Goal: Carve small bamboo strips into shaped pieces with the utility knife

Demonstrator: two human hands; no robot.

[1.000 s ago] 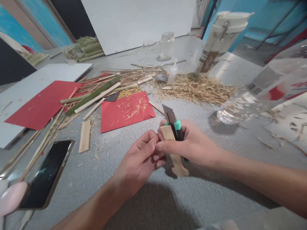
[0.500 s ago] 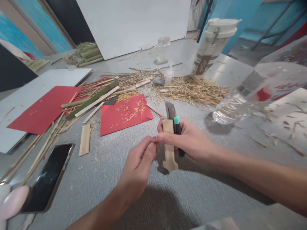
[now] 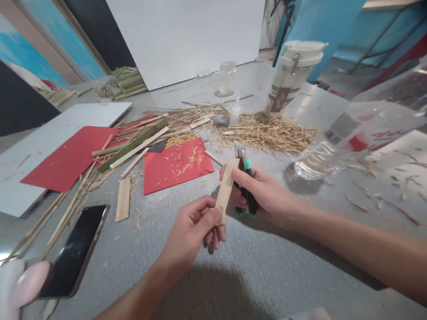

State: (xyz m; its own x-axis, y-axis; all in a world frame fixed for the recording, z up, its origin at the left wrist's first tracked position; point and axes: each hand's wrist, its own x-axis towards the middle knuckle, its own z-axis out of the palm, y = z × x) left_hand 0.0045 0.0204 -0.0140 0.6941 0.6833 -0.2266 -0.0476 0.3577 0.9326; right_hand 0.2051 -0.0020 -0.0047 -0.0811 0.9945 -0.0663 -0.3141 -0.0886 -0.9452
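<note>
A flat pale strip of wood or bamboo is held between my two hands, tilted with its top to the right. My left hand pinches its lower end between thumb and fingers. The thumb of my right hand presses on the upper end. Inside that same right hand sits a black and green utility knife, its metal blade end pointing away from me. A red paper sheet with pale shavings lies just beyond my hands. The left hand hides the strip's lowest tip.
A phone and a short flat wood piece lie at left. Behind are thin sticks and dry straw. A clear plastic bottle and a lidded white tumbler stand at right; a glass jar is farther back.
My left hand has moved down and taken the strip's lower end. The strip has turned from nearly upright to a slant. The knife has stayed in my right hand.
</note>
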